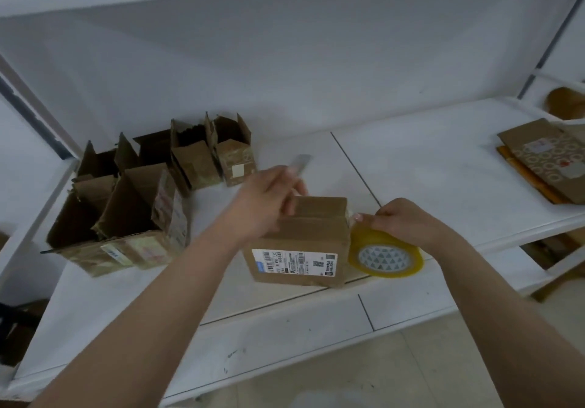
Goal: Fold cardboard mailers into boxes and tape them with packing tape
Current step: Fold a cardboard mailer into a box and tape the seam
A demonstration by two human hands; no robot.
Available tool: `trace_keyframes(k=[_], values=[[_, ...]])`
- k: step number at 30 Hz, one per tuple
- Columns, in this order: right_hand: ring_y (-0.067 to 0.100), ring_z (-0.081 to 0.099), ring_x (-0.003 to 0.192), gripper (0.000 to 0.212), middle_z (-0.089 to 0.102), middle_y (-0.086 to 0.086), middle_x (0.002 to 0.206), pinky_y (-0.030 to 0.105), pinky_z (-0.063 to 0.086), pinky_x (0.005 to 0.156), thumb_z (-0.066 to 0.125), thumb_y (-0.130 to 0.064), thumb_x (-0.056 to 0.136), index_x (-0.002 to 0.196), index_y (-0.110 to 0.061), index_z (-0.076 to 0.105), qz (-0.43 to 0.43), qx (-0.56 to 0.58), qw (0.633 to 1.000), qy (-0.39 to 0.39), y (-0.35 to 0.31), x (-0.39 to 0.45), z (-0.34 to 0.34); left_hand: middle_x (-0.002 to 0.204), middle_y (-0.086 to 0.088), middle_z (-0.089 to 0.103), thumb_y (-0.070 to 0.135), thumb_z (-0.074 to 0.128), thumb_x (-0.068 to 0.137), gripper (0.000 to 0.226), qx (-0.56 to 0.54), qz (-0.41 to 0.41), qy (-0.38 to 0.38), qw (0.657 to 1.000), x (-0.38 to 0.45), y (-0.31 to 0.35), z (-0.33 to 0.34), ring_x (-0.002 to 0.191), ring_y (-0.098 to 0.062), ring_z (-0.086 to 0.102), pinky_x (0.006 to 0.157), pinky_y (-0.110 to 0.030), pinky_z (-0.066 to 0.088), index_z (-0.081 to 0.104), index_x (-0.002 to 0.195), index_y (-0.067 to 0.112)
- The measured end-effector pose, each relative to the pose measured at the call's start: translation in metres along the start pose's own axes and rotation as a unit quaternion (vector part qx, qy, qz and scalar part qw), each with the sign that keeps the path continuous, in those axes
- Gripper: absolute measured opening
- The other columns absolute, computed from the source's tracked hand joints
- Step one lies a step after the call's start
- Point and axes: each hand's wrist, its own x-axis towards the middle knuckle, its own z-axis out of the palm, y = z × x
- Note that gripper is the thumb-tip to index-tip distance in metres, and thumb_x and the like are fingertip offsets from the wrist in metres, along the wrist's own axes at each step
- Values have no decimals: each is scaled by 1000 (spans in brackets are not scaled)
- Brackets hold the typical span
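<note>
At the centre of the frame a closed box (300,243) sits on the white desk (411,160), its label facing the camera. The left hand (269,201) rests on the box's top left edge, fingers curled and pinching a small grey blade-like tool (300,163) that is blurred. Just right of the box, touching it, a yellow tape roll (384,254) lies tilted on the desk; the right hand (402,220) holds its top, fingers pinching the tape at the box's upper right corner. Open boxes (133,205) stand at the left of the frame. Flat mailers (544,160) lie stacked at the right edge.
</note>
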Motion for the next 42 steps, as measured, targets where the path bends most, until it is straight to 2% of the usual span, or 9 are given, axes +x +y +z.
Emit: trace_keyframes(k=[4,11,15,17,26,32,36,38,42], values=[[23,69,78,33,71,9,86,35,54,72,69,-42,84,90,-10,72,1,79,996,-43,8,1,-11,65,-3,70,39,37,103,41,-48,-25,-162,985,29,25,54,55,-16,64,55,-23,53,60,82,13],[19,71,87,23,74,2,94,34,57,81,69,-41,86,98,-23,75,-52,121,985,-115,26,-7,-21,57,2,65,36,36,104,41,38,-25,-107,993,44,1,70,42,-11,53,52,-18,44,58,77,14],[12,58,106,36,59,-8,118,31,47,93,62,-54,87,115,-32,65,-34,-88,992,-81,31,0,-15,58,2,64,34,35,104,40,70,-17,-116,991,44,2,70,43,-9,51,55,-19,44,58,78,15],[5,58,107,37,60,-11,125,25,45,93,60,-55,86,117,-35,67,-45,-45,992,-109,35,-3,-20,60,2,65,35,37,104,39,72,-31,-131,988,43,5,69,46,-9,53,56,-18,45,58,77,15],[1,68,88,19,73,-18,96,21,52,80,58,-48,90,95,-43,76,-53,105,989,-90,31,-19,-35,78,-6,63,30,45,100,35,342,-44,-253,904,47,45,76,73,-17,58,69,-28,42,70,80,15],[7,66,89,19,71,-16,94,28,51,86,59,-39,94,94,-34,78,-40,85,995,-22,25,-24,-32,72,1,48,29,41,99,27,510,-31,-197,837,51,43,103,72,-17,49,60,-28,35,59,85,13],[7,70,74,20,74,-13,83,19,52,63,60,-38,94,89,-33,79,7,145,989,-14,41,-30,-35,69,-4,57,36,43,100,40,242,-85,-196,946,51,33,80,63,-19,55,66,-33,46,61,74,12],[7,70,65,21,73,-13,75,17,49,53,60,-39,94,88,-34,79,33,146,989,-12,47,-32,-35,68,-4,58,42,43,99,44,130,-88,-99,983,48,24,73,59,-18,55,70,-35,51,60,74,10],[15,71,74,20,74,-7,82,23,51,60,61,-39,93,88,-33,79,34,158,987,1,43,-29,-34,88,3,60,33,61,90,25,321,-36,47,945,41,17,98,75,-14,59,62,-28,38,48,101,14]])
